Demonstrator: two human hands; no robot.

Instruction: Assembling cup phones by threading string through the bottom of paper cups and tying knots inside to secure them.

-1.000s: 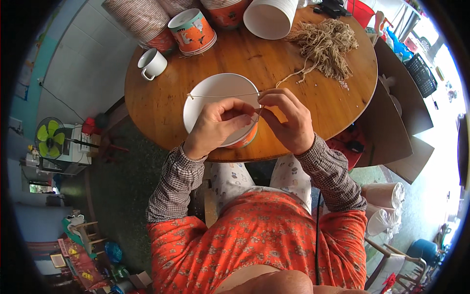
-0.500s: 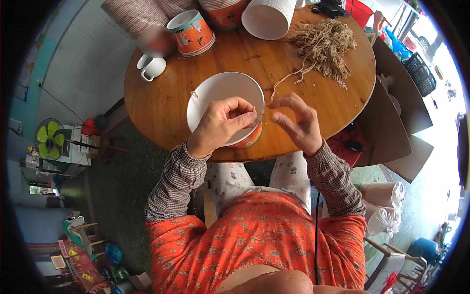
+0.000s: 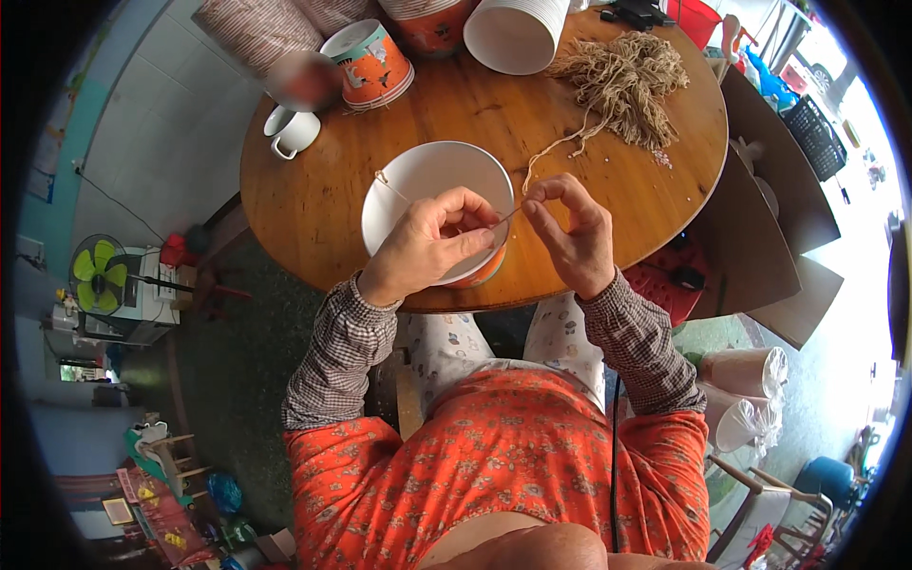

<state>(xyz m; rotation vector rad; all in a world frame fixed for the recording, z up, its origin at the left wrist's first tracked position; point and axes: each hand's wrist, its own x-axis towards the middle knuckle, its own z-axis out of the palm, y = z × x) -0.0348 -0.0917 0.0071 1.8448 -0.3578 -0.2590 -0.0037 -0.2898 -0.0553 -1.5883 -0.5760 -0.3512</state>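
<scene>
A paper bucket [image 3: 432, 169], white inside and orange outside, stands at the table's near edge. A thin beige cord [image 3: 394, 190] is knotted at its left rim and runs across the opening toward my left hand [image 3: 429, 237]. That hand is closed over the right side of the rim, pinching the cord; the rim there is partly hidden. Just to the right, my right hand [image 3: 581, 236] pinches the cord between thumb and forefinger. A short taut stretch spans the two hands. A loose strand from the cord bundle [image 3: 627, 85] ends close to my right fingertips.
Across the round wooden table [image 3: 332, 223] stand a white enamel mug [image 3: 297, 135], an orange patterned bucket [image 3: 372, 78], and a stack of white buckets [image 3: 508, 43] lying tilted. Cardboard boxes [image 3: 750, 228] flank the table's right side. A fan [image 3: 97, 274] is at left.
My right hand has moved slightly left and closed its fingers on the cord. The cord inside the bucket now shows as a line from the left knot.
</scene>
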